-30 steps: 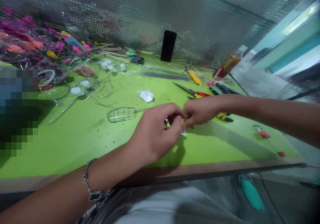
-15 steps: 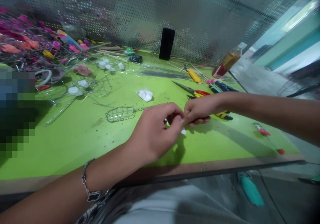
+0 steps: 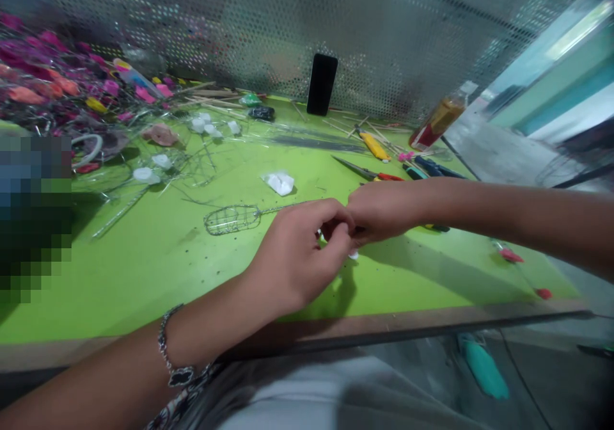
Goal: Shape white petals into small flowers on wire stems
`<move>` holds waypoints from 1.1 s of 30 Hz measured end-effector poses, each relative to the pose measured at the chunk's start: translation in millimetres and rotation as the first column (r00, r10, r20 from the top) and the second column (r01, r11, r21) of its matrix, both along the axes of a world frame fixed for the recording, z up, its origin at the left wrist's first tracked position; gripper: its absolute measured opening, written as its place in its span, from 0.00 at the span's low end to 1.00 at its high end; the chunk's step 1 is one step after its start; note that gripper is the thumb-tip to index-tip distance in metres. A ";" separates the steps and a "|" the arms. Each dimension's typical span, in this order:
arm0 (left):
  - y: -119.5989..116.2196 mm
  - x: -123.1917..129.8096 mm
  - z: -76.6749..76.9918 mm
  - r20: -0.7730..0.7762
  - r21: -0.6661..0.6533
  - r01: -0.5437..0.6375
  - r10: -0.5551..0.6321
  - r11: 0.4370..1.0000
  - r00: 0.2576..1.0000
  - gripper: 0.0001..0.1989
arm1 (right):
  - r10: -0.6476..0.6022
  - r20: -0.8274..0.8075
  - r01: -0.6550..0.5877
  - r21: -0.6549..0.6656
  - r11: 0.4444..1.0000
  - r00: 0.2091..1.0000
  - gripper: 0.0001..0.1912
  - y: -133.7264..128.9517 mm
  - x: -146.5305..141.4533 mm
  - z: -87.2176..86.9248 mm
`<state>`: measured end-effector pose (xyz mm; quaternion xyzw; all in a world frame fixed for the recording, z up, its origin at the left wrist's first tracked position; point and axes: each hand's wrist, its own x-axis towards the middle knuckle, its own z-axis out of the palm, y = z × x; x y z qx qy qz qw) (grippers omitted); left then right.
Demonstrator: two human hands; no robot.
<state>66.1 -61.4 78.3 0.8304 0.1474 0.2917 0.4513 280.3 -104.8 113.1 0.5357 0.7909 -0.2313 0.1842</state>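
My left hand (image 3: 302,254) is closed in a pinch over the front middle of the table; what lies between the fingertips is too small and covered to make out. Pressed up against those fingertips is my right hand (image 3: 384,209), back upward, its fingers closed and largely hidden. A small white piece (image 3: 354,254) shows just under where the hands meet. Left of them, a racket-shaped wire frame (image 3: 233,220) lies flat, its twisted stem running behind my left hand. A white folded piece (image 3: 279,183) rests on the table beyond.
Scissors (image 3: 364,171) and other tools lie behind my right hand. A yellow-handled tool (image 3: 374,146), a bottle (image 3: 439,123) and an upright phone (image 3: 322,84) stand farther back. Pink and orange pieces with wires (image 3: 52,78) heap at the left. Red-tipped wire (image 3: 511,255) lies right.
My right hand has rolled over and come closer against my left fingertips, so its fingers are more hidden. My left hand keeps its pinch almost in place.
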 end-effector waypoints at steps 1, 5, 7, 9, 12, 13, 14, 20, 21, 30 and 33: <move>-0.4 0.3 0.0 0.001 -0.003 -0.002 0.002 1.000 1.000 0.08 | -0.021 -0.013 0.021 -0.045 0.999 1.000 0.11 -0.5 3.2 -0.3; -2.2 0.6 0.5 0.002 -0.043 0.001 -0.001 0.999 1.000 0.08 | -0.176 -0.043 0.165 -0.190 0.968 0.983 0.16 -2.4 13.0 -1.1; -2.2 0.1 1.0 -0.003 -0.042 0.005 -0.005 0.999 1.000 0.08 | -0.221 -0.066 0.203 -0.204 0.958 0.973 0.17 -4.6 14.6 -2.8; -0.7 -0.7 1.3 -0.017 -0.011 -0.002 0.002 1.000 1.000 0.09 | -0.215 -0.080 0.197 -0.192 0.962 0.973 0.19 -7.1 14.8 -5.2; 4.4 -2.2 0.8 -0.086 0.125 -0.050 0.061 0.991 0.994 0.10 | -0.219 -0.125 0.195 -0.182 0.964 0.968 0.22 -9.1 16.3 -7.1; 6.7 -2.7 -0.1 -0.130 0.199 -0.059 0.086 0.978 0.988 0.11 | -0.242 -0.161 0.210 -0.192 0.959 0.957 0.23 -9.3 17.8 -6.5; 9.0 -3.2 -1.3 -0.189 0.275 -0.053 0.108 0.960 0.976 0.13 | -0.273 -0.206 0.233 -0.199 0.952 0.940 0.23 -9.4 19.8 -5.5; 18.2 -3.2 -14.1 -0.538 0.398 0.206 0.046 0.894 0.842 0.14 | -0.426 -0.464 0.471 -0.022 0.882 0.777 0.23 -22.3 30.7 -5.9; 18.7 -2.5 -15.4 -0.537 0.384 0.207 0.035 0.900 0.843 0.14 | -0.425 -0.509 0.506 0.023 0.862 0.748 0.22 -27.1 30.1 -10.1; 22.3 8.0 -15.0 -0.237 -0.385 -0.008 -0.090 0.923 0.967 0.08 | 0.061 -0.713 0.494 0.542 0.680 0.699 0.18 -60.5 8.3 -53.1; 18.4 13.1 -17.0 -0.086 -0.684 0.016 -0.102 0.730 0.991 0.14 | 0.117 -0.685 0.506 0.631 0.588 0.719 0.11 -64.4 2.0 -52.9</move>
